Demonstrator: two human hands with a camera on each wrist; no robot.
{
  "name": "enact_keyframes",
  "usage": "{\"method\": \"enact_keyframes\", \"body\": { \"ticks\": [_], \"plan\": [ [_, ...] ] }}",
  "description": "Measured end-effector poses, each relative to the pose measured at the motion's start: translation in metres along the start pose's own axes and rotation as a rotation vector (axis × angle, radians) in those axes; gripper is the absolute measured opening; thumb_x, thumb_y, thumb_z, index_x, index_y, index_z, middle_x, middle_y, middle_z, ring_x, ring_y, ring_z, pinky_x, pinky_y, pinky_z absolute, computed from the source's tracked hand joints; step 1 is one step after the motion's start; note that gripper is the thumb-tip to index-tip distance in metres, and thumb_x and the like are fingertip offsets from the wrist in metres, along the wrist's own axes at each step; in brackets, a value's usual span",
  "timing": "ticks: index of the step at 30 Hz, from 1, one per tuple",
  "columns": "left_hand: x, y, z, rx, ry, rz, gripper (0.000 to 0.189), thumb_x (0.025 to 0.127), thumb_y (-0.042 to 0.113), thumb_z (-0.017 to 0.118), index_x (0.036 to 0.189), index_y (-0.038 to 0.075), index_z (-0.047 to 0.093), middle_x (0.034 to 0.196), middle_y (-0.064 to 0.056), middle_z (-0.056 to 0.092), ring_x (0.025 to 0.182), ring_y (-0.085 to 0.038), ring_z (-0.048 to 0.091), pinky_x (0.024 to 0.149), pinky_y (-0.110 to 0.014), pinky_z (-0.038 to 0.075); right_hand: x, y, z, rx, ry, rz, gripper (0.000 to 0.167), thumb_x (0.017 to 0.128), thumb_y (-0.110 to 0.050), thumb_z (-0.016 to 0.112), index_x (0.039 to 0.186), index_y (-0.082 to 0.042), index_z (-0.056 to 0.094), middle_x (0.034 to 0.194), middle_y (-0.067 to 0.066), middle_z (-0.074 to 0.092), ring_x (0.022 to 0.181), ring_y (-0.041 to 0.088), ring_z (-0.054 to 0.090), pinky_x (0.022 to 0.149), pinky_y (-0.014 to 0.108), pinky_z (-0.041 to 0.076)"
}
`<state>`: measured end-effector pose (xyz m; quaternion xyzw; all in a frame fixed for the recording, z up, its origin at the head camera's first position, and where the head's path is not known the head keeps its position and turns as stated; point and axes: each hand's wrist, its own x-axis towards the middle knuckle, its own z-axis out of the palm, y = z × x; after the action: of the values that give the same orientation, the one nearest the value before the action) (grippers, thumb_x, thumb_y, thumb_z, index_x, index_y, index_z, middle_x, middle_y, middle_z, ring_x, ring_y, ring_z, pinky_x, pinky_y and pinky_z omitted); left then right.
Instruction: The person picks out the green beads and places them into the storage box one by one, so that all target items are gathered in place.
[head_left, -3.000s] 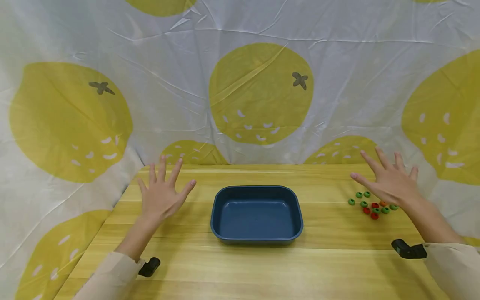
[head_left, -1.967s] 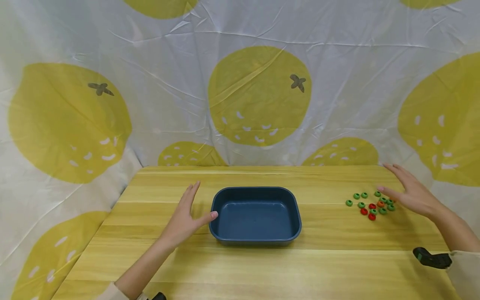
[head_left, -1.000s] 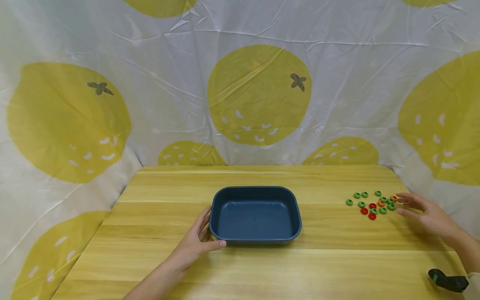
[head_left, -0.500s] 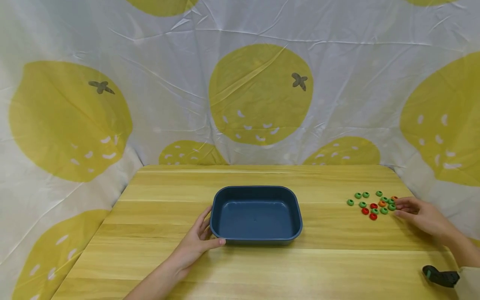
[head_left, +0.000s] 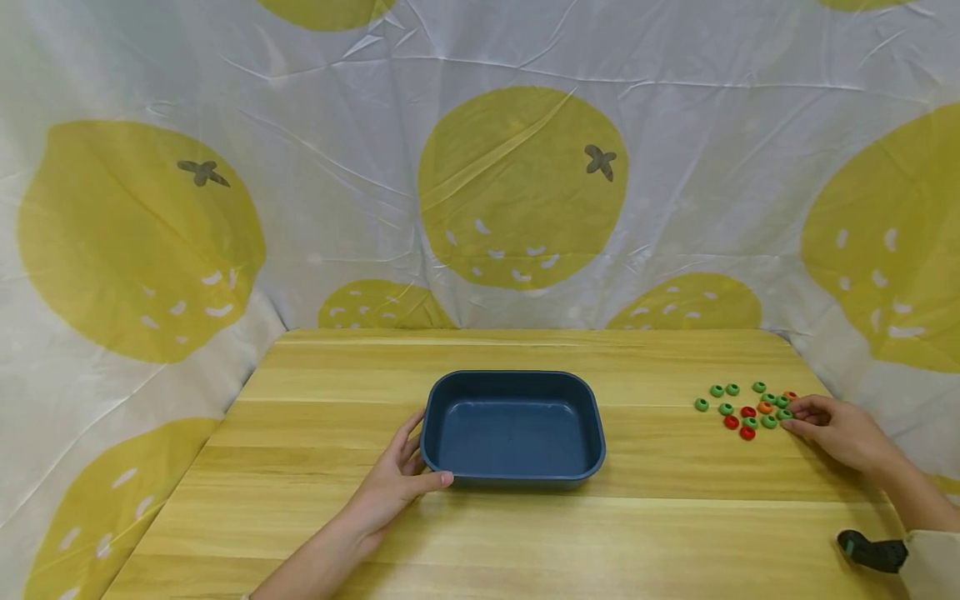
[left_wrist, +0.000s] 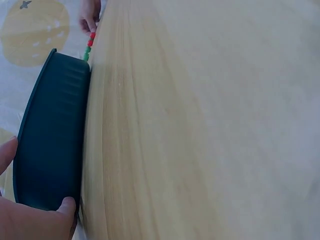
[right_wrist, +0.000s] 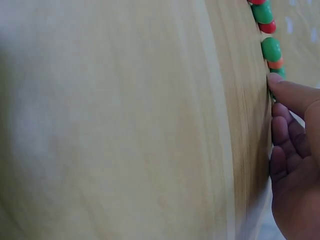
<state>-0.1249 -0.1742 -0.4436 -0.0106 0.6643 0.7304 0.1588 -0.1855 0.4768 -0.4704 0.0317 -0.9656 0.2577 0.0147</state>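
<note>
A dark blue rectangular basin (head_left: 513, 482) stands on the wooden table. My left hand (head_left: 390, 487) grips its near left corner, the thumb along the front and the fingers on the left side. In the left wrist view the basin (left_wrist: 50, 125) lies between thumb and fingers. At the right, my right hand (head_left: 843, 429) is at the edge of a bead group, thumb and forefinger at a green bead (head_left: 784, 414). The right wrist view shows the thumb (right_wrist: 285, 87) against the beads, other fingers curled; the bead is partly hidden there.
Several green, red and orange beads lie loose left of my right hand, among them a red bead (head_left: 731, 422) and an orange bead (head_left: 765, 407). A white cloth with yellow lemons (head_left: 525, 192) hangs behind the table (head_left: 525, 533).
From spread above the table, both hands have come down. The left has taken hold of the basin's corner; the right has moved left to the green bead. Basin and beads stay in place.
</note>
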Motion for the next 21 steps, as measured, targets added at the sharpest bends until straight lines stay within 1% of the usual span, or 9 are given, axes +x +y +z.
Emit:
{"method": "enact_keyframes", "body": {
  "ticks": [5, 9, 11, 16, 19, 21],
  "plan": [
    [0.0, 0.0, 0.0, -0.012, -0.006, 0.002, 0.103, 0.085, 0.003, 0.085, 0.164, 0.028, 0.024, 0.166, -0.014, 0.028, 0.149, -0.037, 0.032, 0.113, -0.057, 0.034, 0.001, 0.0, 0.0, -0.008, 0.011, -0.009, 0.034, 0.102, -0.024, 0.07, 0.112, 0.007, 0.067, 0.096, 0.008, 0.068, 0.077, -0.002, 0.054, 0.065, 0.023, 0.045],
    [-0.001, 0.0, 0.0, -0.02, 0.0, 0.003, 0.102, 0.085, 0.002, 0.085, 0.164, 0.028, 0.025, 0.166, -0.014, 0.028, 0.149, -0.037, 0.033, 0.113, -0.057, 0.034, 0.002, -0.002, -0.005, 0.01, -0.01, -0.007, 0.034, 0.102, -0.025, 0.07, 0.114, 0.007, 0.066, 0.1, 0.011, 0.069, 0.08, -0.003, 0.055, 0.066, 0.022, 0.045],
    [-0.001, 0.0, 0.0, -0.024, 0.005, 0.006, 0.102, 0.084, 0.001, 0.085, 0.163, 0.027, 0.025, 0.166, -0.014, 0.028, 0.149, -0.037, 0.032, 0.113, -0.057, 0.034, 0.002, -0.005, -0.008, 0.023, -0.017, -0.017, 0.034, 0.101, -0.024, 0.07, 0.115, 0.007, 0.066, 0.102, 0.014, 0.07, 0.082, -0.005, 0.055, 0.067, 0.021, 0.045],
    [0.0, -0.001, 0.002, -0.028, 0.006, 0.015, 0.103, 0.084, 0.001, 0.085, 0.163, 0.027, 0.025, 0.165, -0.015, 0.03, 0.148, -0.037, 0.033, 0.114, -0.056, 0.033, 0.003, -0.012, -0.012, 0.037, 0.002, -0.05, 0.034, 0.1, -0.021, 0.072, 0.116, 0.009, 0.067, 0.103, 0.016, 0.071, 0.082, -0.012, 0.051, 0.067, 0.018, 0.046],
    [0.0, -0.001, 0.002, -0.031, 0.004, 0.015, 0.102, 0.084, 0.001, 0.084, 0.163, 0.027, 0.025, 0.165, -0.015, 0.031, 0.147, -0.037, 0.035, 0.113, -0.055, 0.034, 0.004, -0.018, -0.012, 0.042, 0.0, -0.05, 0.035, 0.1, -0.024, 0.072, 0.116, 0.007, 0.067, 0.104, 0.015, 0.07, 0.084, -0.009, 0.053, 0.067, 0.019, 0.046],
    [0.0, -0.001, 0.002, -0.032, 0.008, 0.015, 0.102, 0.084, 0.0, 0.084, 0.163, 0.027, 0.026, 0.164, -0.015, 0.032, 0.147, -0.037, 0.035, 0.113, -0.055, 0.035, 0.007, -0.024, -0.012, 0.033, -0.004, -0.061, 0.035, 0.101, -0.025, 0.071, 0.117, 0.006, 0.067, 0.104, 0.013, 0.07, 0.088, -0.001, 0.057, 0.067, 0.022, 0.047]
  ]
}}
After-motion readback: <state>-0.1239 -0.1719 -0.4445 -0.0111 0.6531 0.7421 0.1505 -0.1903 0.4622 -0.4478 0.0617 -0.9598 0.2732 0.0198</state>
